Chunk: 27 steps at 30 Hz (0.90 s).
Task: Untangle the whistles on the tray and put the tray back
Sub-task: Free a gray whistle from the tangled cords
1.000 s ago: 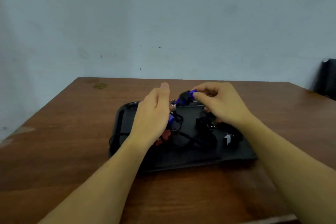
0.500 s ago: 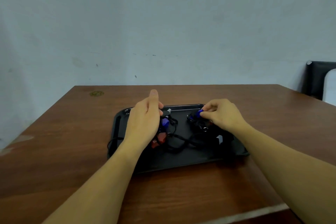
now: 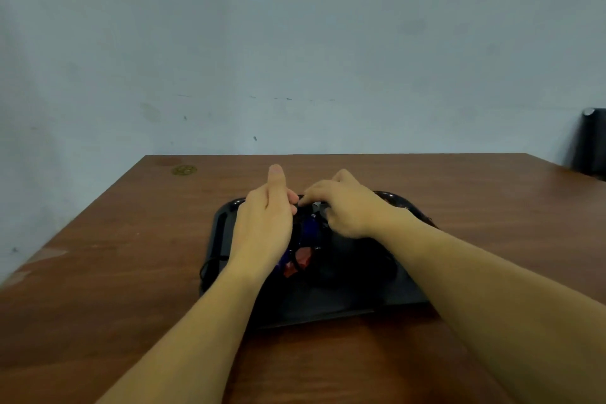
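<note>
Black tray (image 3: 220, 233) lies long axis sideways; both hands' (image 3: 267, 226) (image 3: 347, 210) grip state hidden.

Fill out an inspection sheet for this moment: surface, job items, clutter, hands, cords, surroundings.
Surface: brown wooden table, a round gold mark near its far left corner.
Job's things: black plastic tray flat on the table; blue whistle and red whistle bunched between the hands, not yet separated.
Clutter: nothing seen.
Grippers: left hand and right hand over the tray, fingertips meeting at the tangle; exact grip hidden.
Cables: black cords, one loop hanging over the tray's left edge.
Surroundings: pale blue scuffed wall; dark object at far right, unidentifiable.
</note>
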Motion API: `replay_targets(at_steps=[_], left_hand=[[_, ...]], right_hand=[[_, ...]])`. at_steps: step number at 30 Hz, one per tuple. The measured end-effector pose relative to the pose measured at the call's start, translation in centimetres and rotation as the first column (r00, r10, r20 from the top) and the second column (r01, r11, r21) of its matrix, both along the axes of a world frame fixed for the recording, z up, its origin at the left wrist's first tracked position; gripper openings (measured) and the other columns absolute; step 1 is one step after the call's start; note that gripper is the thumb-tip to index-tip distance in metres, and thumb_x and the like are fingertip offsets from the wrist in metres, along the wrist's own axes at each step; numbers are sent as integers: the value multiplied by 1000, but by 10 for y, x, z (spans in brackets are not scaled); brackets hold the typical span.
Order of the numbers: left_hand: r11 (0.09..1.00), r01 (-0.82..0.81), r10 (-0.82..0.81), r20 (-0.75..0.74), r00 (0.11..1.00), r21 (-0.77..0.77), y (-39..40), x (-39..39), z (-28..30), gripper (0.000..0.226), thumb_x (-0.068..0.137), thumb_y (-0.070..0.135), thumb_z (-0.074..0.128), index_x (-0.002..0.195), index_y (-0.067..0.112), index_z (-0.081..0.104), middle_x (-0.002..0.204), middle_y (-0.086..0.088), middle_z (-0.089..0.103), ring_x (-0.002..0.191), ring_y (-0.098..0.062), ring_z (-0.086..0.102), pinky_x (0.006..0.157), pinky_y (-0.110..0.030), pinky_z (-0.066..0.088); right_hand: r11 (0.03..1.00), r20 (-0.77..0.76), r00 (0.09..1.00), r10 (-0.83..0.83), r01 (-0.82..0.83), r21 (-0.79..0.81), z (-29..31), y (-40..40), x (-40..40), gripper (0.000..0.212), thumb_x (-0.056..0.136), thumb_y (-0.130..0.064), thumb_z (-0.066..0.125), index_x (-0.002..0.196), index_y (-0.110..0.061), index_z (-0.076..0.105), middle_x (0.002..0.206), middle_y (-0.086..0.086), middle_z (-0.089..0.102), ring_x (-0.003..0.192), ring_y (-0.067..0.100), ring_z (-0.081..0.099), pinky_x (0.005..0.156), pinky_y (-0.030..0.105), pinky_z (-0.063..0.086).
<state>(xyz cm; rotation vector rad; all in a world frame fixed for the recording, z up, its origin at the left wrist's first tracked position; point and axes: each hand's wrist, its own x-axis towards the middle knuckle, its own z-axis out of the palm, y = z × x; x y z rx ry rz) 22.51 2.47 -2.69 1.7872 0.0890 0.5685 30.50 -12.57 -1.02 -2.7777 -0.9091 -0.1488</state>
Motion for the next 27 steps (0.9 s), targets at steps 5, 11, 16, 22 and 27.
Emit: replay_targets(at_steps=[5, 11, 16, 22, 27], left_hand=[[1000, 17, -17, -32, 999, 13, -1, -2, 3, 63, 103, 57, 24, 81, 19, 70, 78, 2, 70, 79, -11, 64, 67, -29, 43], [999, -37, 35, 149, 988, 6, 6, -5, 10, 17, 96, 23, 61, 82, 23, 69, 76, 5, 68, 70, -4, 62, 66, -25, 50], [997, 73, -68, 186, 980, -25, 0, -11, 14, 13, 95, 29, 64, 83, 28, 70, 73, 13, 69, 69, -1, 61, 69, -29, 55], [913, 312, -289, 125, 949, -261, 1, -10, 15, 27, 97, 27, 63, 81, 8, 73, 70, -9, 65, 54, -14, 54, 54, -29, 46], [713, 448, -399, 214, 892, -539, 4, -12, 22, 26, 91, 28, 66, 92, 4, 76, 77, -12, 60, 59, -14, 52, 53, -24, 46]], right_hand=[[998, 66, 998, -22, 26, -63, -3, -2, 6, 27, 95, -31, 64, 122, -30, 63, 117, -7, 67, 112, 19, 35, 96, 42, 44], [985, 66, 998, 3, -14, 169, 28, -19, -12, 14, 95, -35, 61, 109, -34, 60, 104, -9, 69, 106, 16, 57, 89, 34, 48], [963, 26, 995, 99, -103, 250, 65, -18, -39, 22, 93, -25, 64, 109, -39, 71, 98, -26, 66, 93, -14, 57, 78, 5, 39], [905, 42, 989, 140, -145, 399, 70, -3, -54, 48, 91, -23, 66, 133, -45, 56, 113, -20, 64, 97, -3, 65, 87, 16, 52], [726, -258, 944, 208, 28, 687, 45, 6, -62, 41, 97, -23, 63, 137, -26, 54, 101, -12, 75, 98, 2, 70, 100, 29, 52]])
